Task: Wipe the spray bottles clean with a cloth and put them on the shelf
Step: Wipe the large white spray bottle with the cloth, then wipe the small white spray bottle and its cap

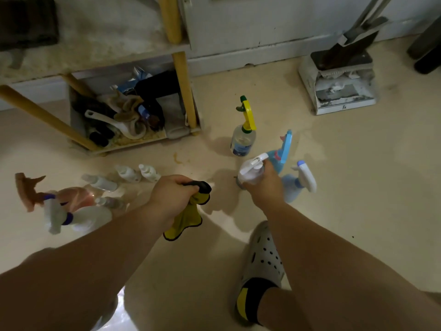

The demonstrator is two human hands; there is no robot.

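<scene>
Your right hand has its grip curled round the neck of a white-triggered spray bottle low over the floor, while your left hand clenches a bunched yellow cloth that hangs below the fist. Just beyond stand a light-blue sprayer, a white-headed blue bottle and a yellow-triggered clear bottle; more bottles cluster at left, near the yellow-legged shelf.

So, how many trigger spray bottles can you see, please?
6: white one in the right hand; yellow-topped, blue and white-blue beside it; orange and purple-trimmed far left. More may be hidden.
</scene>
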